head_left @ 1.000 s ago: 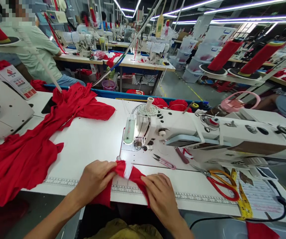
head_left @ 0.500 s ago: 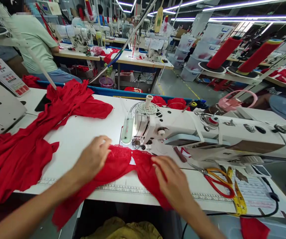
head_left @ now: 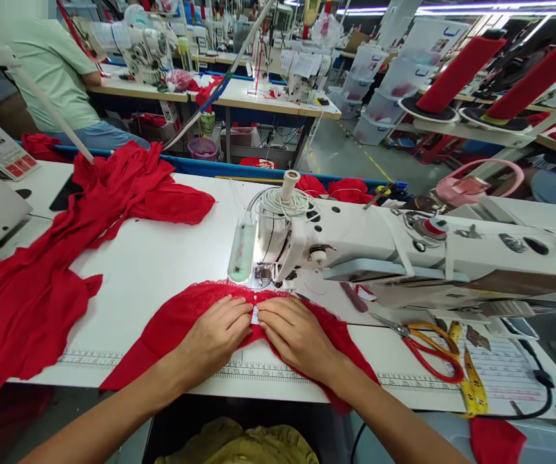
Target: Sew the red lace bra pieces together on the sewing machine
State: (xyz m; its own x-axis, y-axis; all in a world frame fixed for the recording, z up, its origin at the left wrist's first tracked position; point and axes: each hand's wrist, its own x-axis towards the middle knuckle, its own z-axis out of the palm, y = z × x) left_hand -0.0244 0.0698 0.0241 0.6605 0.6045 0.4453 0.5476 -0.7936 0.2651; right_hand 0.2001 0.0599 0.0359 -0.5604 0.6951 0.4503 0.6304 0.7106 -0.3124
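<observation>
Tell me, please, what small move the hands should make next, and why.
I would probably ease the cloth toward the presser foot, both hands together: the left hand and right hand rest on it, either side of the white patch, and its lacy far edge lies close to the foot's near side.

You have two hands [head_left: 217, 335] and two big spools [head_left: 461, 74]. One big pair of scissors [head_left: 406, 331] is near your desk's [head_left: 162, 251] front edge.
</observation>
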